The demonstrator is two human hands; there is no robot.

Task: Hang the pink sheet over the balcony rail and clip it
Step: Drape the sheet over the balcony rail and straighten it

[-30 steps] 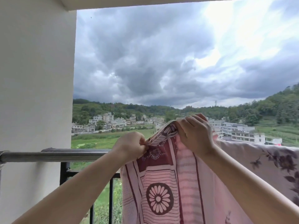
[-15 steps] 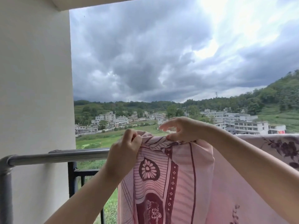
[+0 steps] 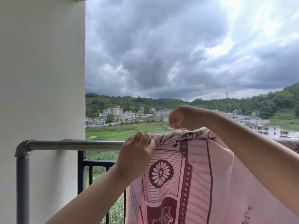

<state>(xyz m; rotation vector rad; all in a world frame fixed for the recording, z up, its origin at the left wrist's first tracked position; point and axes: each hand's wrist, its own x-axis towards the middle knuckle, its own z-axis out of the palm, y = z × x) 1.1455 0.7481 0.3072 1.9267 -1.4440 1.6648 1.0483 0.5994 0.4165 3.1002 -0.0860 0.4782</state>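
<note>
While the left hand (image 3: 137, 152) pinches the pink sheet (image 3: 194, 175) against the balcony rail (image 3: 72, 145), the right hand (image 3: 182, 117) hovers curled just above the fold, gripping nothing I can make out.

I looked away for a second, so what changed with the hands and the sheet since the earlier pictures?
The right hand let go of the sheet and now hovers above its bunched top edge. The sheet's top, raised before, sank onto the rail. The left hand still pinches the left edge. No clip in view.
</note>
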